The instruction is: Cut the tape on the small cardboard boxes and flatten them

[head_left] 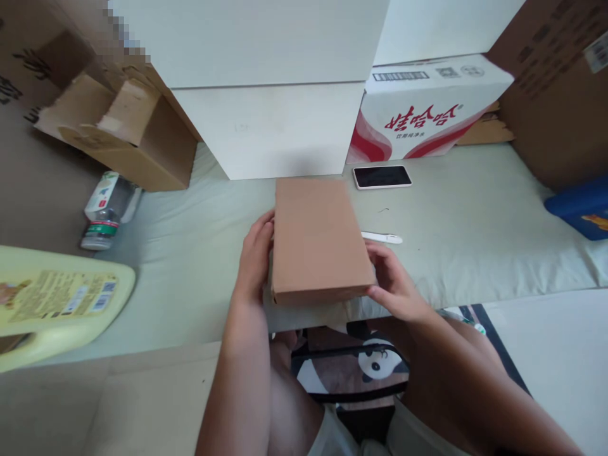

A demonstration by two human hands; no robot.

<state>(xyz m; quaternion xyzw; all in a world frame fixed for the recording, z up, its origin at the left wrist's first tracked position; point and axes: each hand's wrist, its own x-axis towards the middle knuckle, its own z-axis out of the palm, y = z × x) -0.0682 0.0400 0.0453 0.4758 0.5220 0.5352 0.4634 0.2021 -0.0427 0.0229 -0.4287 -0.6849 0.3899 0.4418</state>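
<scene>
A closed brown cardboard box (318,237) lies in front of me on a pale green cloth-covered surface (185,266). My left hand (259,253) presses against its left side, with the fingertips partly hidden behind the edge. On the opposite side, my right hand (392,282) grips the near right corner, thumb at the front edge and fingers along the side. The box is held between both hands; whether it is raised off the cloth I cannot tell. Just beyond my right fingers lies a slim white pen-like object (382,237), its left end hidden by the box.
A phone (382,177) lies behind, near a white-and-red carton (427,114). Large white boxes (280,130) stand at the back. An opened cardboard box (156,139), plastic bottle (102,212) and yellow jug (61,304) are left; a blue container (582,206) is right.
</scene>
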